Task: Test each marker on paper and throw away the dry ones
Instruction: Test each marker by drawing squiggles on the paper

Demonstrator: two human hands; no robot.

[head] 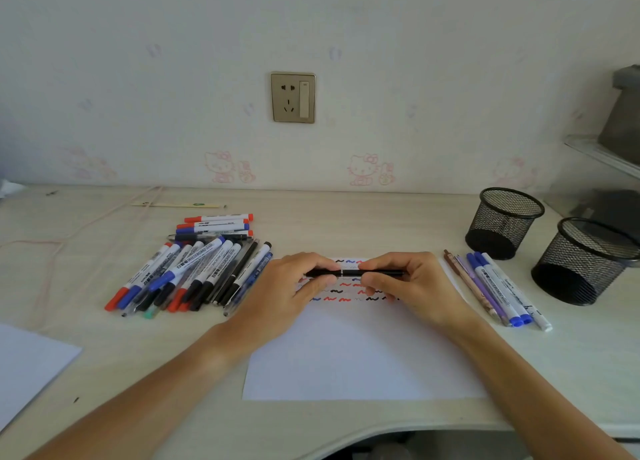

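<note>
A black pen (pixel 353 272) lies level between both hands, above the white test paper (pixel 360 355). My left hand (pixel 287 293) pinches its left end, and my right hand (pixel 412 286) grips its right part. A thin silver ring shows at the pen's middle. Rows of red, blue and black squiggles mark the top of the paper, partly hidden by my hands. A big pile of markers and pens (pixel 194 269) lies left of the paper. A smaller row of pens and markers (pixel 498 286) lies to its right.
Two black mesh pen cups (pixel 502 224) (pixel 585 262) stand at the right. Another white sheet (pixel 27 362) lies at the near left edge. A pink cord (pixel 69 237) trails over the left of the desk, and wrapped chopsticks (pixel 176 204) lie by the wall.
</note>
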